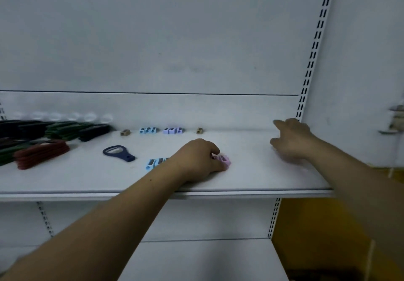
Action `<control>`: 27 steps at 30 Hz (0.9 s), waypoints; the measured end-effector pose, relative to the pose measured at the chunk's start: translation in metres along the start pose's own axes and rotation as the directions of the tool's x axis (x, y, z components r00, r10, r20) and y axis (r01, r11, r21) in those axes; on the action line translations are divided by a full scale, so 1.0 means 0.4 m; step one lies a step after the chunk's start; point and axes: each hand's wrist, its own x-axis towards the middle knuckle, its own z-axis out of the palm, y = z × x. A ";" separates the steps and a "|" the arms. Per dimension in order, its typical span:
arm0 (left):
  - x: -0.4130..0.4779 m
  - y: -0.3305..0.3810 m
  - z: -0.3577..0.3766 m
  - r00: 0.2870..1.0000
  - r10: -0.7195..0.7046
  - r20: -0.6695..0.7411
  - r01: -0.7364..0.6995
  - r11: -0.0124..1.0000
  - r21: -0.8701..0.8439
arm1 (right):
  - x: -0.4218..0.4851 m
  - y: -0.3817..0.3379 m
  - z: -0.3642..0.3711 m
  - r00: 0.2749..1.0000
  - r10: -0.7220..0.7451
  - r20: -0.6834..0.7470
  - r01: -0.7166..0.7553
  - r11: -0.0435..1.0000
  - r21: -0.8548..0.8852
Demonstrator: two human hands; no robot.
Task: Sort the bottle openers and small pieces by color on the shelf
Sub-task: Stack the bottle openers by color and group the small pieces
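— Where are the pink pieces?
— Mid-shelf near the front, pinched under the curled fingers of the left hand. Some blue pieces lie just beside that wrist, and a navy bottle opener lies further left.
— And the rest?
— Red openers and dark and green openers are stacked at the left of the shelf.
— The right hand?
— It's over the shelf's right end with a forefinger out. It's too blurred to tell its grip.

One loose navy opener, two tan pieces, three purple pieces.
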 end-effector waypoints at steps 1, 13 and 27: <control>0.001 0.000 0.003 1.000 0.013 -0.006 -0.013 1.000 0.002 | 0.002 0.017 0.010 0.998 0.027 0.053 -0.023 0.997 -0.070; 0.005 -0.005 0.015 0.998 0.033 -0.048 -0.033 0.999 0.012 | -0.089 -0.100 0.041 0.907 -0.408 -0.110 0.402 0.753 0.522; 0.007 -0.005 0.014 0.999 0.022 -0.048 -0.022 1.000 -0.005 | -0.133 -0.108 0.032 0.919 -0.393 -0.038 0.378 0.848 0.371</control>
